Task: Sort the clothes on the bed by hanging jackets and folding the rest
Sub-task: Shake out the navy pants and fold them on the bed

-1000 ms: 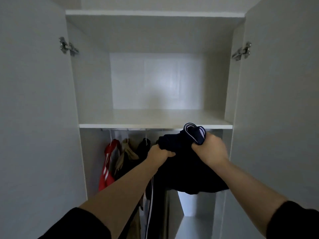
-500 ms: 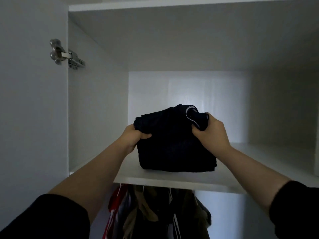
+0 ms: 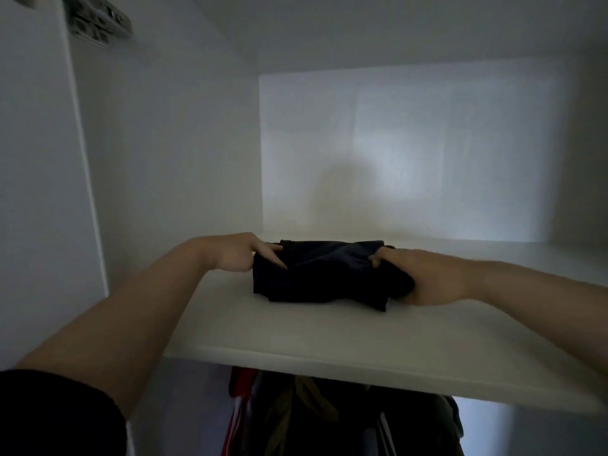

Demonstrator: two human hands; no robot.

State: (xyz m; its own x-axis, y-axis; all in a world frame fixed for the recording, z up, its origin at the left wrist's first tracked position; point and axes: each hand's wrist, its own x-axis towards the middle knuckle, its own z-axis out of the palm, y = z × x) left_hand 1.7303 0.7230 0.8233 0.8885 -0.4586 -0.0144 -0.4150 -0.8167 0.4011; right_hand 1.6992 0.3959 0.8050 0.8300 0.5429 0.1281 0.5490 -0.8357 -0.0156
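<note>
A folded dark navy garment (image 3: 322, 274) lies flat on the white wardrobe shelf (image 3: 296, 334), a little left of the middle. My left hand (image 3: 237, 255) holds its left end, fingers laid over the top edge. My right hand (image 3: 424, 278) grips its right end, thumb on top and fingers tucked underneath. Both forearms reach in over the shelf's front edge.
Hanging under the shelf are several jackets (image 3: 296, 416), one red with white stripes (image 3: 235, 409). An open door (image 3: 33, 192) with a metal hinge (image 3: 98, 23) stands on the left. The compartment's back wall (image 3: 411, 153) is well behind the garment.
Both hands lifted the garment from in front of the hanging rail up onto the shelf, then lowered and pushed it deeper in. It now lies flat, no longer held upright.
</note>
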